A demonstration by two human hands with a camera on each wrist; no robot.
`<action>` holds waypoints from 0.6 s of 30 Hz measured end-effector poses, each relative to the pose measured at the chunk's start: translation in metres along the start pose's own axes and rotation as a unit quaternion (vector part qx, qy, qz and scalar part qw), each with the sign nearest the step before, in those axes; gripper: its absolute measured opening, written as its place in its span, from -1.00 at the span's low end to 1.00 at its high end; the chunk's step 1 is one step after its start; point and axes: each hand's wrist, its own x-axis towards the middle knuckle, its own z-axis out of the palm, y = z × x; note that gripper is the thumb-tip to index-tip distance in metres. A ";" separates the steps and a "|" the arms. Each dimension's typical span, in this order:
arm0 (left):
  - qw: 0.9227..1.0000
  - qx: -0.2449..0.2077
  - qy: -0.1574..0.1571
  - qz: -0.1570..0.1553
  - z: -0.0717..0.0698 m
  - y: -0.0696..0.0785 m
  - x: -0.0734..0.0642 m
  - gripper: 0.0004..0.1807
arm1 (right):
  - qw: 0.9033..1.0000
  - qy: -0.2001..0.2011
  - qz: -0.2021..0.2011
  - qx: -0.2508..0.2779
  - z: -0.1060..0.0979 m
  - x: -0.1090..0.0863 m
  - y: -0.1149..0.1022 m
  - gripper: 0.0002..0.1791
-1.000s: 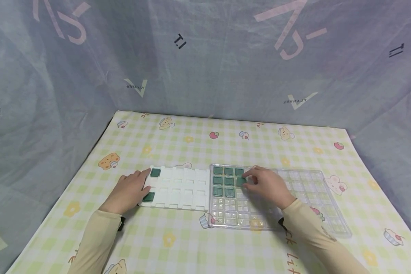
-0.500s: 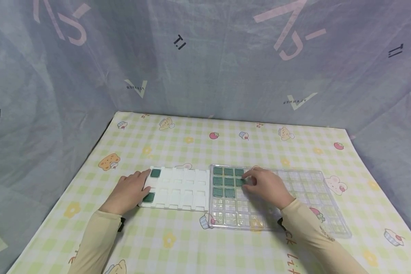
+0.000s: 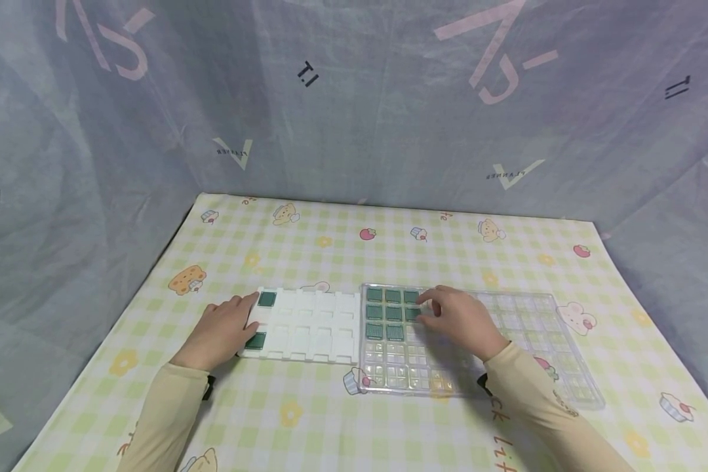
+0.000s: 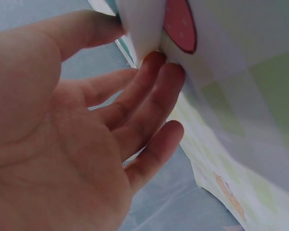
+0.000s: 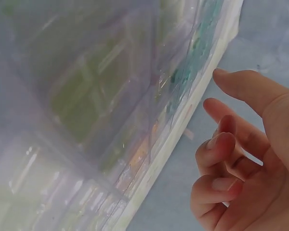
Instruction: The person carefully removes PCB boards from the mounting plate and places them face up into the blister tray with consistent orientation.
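My left hand (image 3: 219, 333) pinches the left end of a white tray (image 3: 313, 321) between thumb and fingers; its near view is partly blurred. Two green circuit chips sit in that tray, a far one (image 3: 267, 299) and a nearer one (image 3: 255, 341) beside my thumb. Over a clear compartment tray (image 3: 383, 381) hovers my right hand (image 3: 461, 322), thumb and index finger apart with nothing between them, the other fingers loosely bent. Just left of its fingertips a green chip (image 3: 413, 315) lies in a pocket. Several more chips (image 3: 394, 313) fill the tray's far left pockets.
The two trays stand side by side, edges nearly touching, on a checked tablecloth (image 3: 324, 419) with cartoon prints. A grey fabric curtain (image 3: 354, 118) encloses the table at the back and sides.
My right fingertips have come away slightly from the chip in the second row, which now lies in its pocket. My left hand stays on the white tray.
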 end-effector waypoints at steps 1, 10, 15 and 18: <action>1.000 0.000 0.000 0.000 0.000 0.000 0.000 -0.34 | 1.000 -0.001 0.000 0.001 0.000 0.000 -0.001 -0.72; 1.000 0.003 0.006 0.002 0.001 0.000 0.001 -0.35 | 1.000 0.002 0.000 -0.004 -0.001 -0.001 -0.006 -0.72; 1.000 0.003 0.004 0.002 0.001 0.000 0.001 -0.35 | 1.000 0.003 -0.001 -0.001 -0.001 -0.002 -0.008 -0.72; 1.000 0.002 0.002 0.002 0.000 0.000 0.000 -0.35 | 1.000 0.006 -0.002 -0.002 -0.002 -0.003 -0.008 -0.72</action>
